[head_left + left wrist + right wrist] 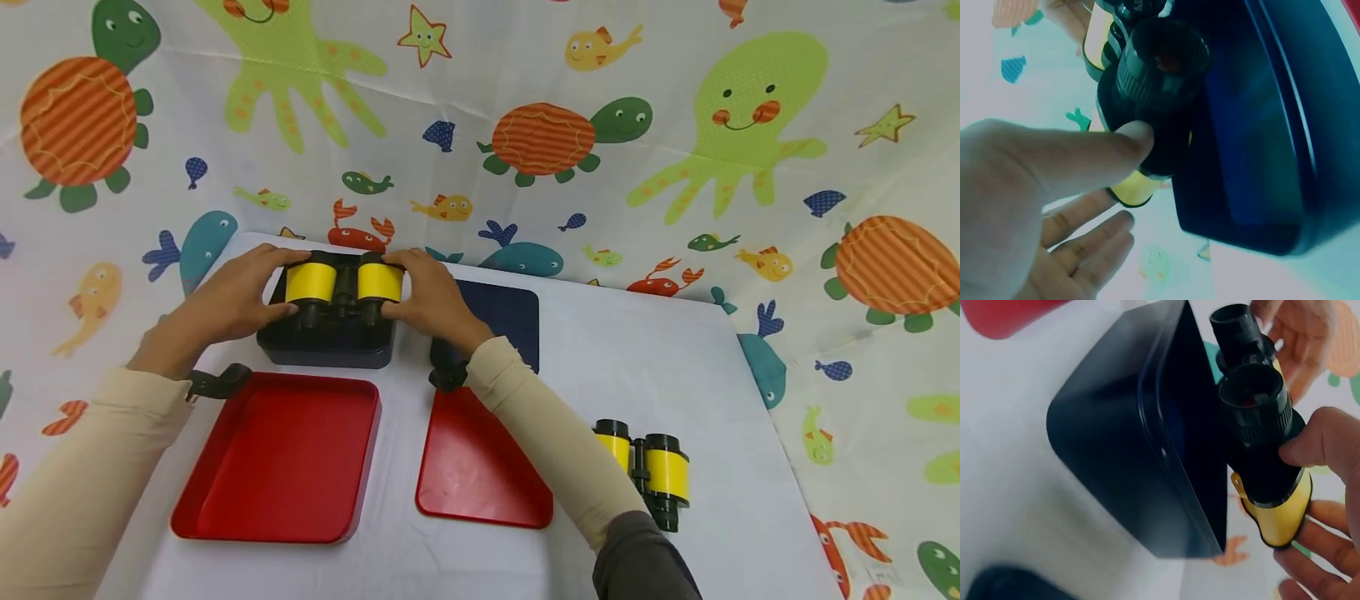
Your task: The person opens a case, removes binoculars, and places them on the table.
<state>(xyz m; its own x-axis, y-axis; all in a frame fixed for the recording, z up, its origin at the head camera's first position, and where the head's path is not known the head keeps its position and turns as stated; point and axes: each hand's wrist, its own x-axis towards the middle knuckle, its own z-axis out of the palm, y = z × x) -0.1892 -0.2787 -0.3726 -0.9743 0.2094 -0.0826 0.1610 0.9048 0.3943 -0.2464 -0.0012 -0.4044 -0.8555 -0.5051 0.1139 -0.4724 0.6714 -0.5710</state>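
Observation:
Yellow and black binoculars [381,282] are over the dark navy box [326,354] at the back left. My left hand [232,296] grips their left barrel, and my right hand [431,296] grips the right one. In the left wrist view, the left thumb [1110,147] presses near an eyepiece, with the other fingers beyond the yellow barrel. The right wrist view shows the right thumb [1319,440] on the black body below an eyepiece [1252,394]. The box is open at the top, its inner wall visible beside the binoculars.
An open red box [285,467] stands in front of the navy one. Right of it lies a red lid [480,475], partly under my right forearm, with a navy lid [513,317] behind. A second pair of binoculars [666,475] lies at the right, partly hidden by the sleeve.

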